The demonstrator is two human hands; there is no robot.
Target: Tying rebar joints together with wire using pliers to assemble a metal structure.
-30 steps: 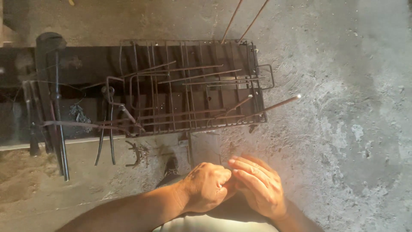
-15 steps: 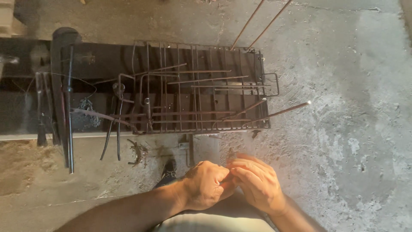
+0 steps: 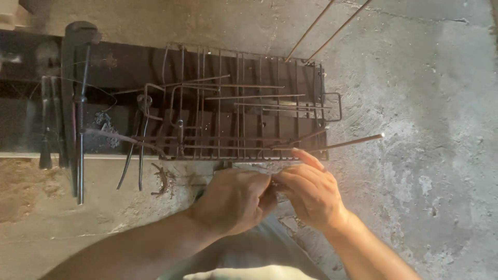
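Head view, looking straight down at a concrete floor (image 3: 425,103). Left hand (image 3: 236,199) curled into a loose fist, fingers closed and pinched toward the right hand; whatever is pinched is too small and too hidden to make out. Right hand (image 3: 311,192) meeting it fingertip to fingertip, thumb and lower fingers closed on the same spot, index finger stretched out toward the near edge of the rebar cage (image 3: 244,103). Both hands just in front of that edge, touching each other, knuckles up. Cannot tell if either hand touches the cage itself. Cage lying flat on a dark bench (image 3: 31,119), made of thin rusty rods crossed in a grid, long axis running left to right. One loose rod (image 3: 358,141) sticking out of the cage's right end, pointing right, tip bright. Two more long rods (image 3: 332,28) leaving the far right corner at a slant toward the top edge. Small wire loop (image 3: 334,106) hanging off the right end. Pincers (image 3: 137,140) resting on the left part of the bench, handles hanging over the near edge. Pipe wrench (image 3: 78,78) lying further left, upright in frame, head at the top. Small bent scraps of wire (image 3: 162,179) on the floor below the pincers. Both forearms bare, entering from the bottom.
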